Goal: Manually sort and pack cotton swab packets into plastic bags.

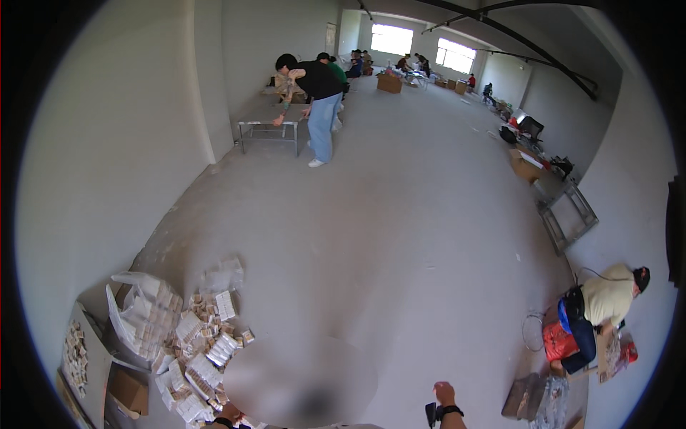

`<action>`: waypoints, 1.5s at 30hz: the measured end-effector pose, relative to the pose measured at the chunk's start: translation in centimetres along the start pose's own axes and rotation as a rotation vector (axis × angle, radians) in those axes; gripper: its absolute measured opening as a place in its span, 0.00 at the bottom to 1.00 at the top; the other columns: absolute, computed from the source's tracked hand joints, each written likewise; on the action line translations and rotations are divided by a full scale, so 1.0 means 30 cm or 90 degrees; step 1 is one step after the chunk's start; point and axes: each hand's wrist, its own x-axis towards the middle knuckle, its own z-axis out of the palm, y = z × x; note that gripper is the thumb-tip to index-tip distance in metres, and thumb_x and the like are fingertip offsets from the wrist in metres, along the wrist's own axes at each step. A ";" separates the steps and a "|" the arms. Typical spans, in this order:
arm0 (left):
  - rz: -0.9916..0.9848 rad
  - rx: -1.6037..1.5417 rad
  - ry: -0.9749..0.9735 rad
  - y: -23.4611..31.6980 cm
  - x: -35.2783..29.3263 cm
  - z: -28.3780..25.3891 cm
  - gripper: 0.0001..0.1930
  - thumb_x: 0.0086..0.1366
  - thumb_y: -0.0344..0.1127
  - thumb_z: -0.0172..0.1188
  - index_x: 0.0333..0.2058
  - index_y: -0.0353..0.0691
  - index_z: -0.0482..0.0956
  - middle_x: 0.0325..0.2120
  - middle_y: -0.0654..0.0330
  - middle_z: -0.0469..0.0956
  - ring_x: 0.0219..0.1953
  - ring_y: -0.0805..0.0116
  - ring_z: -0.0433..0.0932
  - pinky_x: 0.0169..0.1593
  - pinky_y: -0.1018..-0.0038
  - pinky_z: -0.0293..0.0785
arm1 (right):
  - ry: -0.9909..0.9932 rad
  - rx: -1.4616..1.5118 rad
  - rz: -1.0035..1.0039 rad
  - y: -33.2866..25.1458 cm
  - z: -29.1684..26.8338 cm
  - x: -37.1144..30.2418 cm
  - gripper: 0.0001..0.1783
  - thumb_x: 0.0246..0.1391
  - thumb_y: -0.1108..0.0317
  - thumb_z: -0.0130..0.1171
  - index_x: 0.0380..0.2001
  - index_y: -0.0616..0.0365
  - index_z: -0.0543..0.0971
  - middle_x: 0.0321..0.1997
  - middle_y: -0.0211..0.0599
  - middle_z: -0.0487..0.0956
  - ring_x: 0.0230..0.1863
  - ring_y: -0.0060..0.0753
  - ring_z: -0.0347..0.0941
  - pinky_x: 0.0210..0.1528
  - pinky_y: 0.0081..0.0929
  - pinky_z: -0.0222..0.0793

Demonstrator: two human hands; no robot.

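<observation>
At the lower edge, my left hand is partly cut off beside a heap of small white-and-brown packs. Its fingers are too small and hidden to read. My right hand is raised over the floor with its fingers curled in; whatever they may hold is hidden. A dark band circles that wrist, and a small black device shows just left of it. Behind the heap, a clear plastic bag holds more packs.
An open cardboard box stands at the lower left. A person in a pale top bends over red bags at right, near a metal frame. Farther off, someone in a black shirt leans over a low table. A blurred pale oval lies between my hands.
</observation>
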 end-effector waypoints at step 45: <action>0.182 0.161 0.048 3.316 1.576 1.174 0.09 0.55 0.37 0.49 0.25 0.37 0.74 0.23 0.54 0.77 0.21 0.67 0.76 0.21 0.73 0.70 | -0.257 -0.034 -0.023 -0.478 -0.280 3.229 0.12 0.48 0.60 0.47 0.25 0.52 0.78 0.29 0.35 0.79 0.33 0.38 0.75 0.32 0.35 0.70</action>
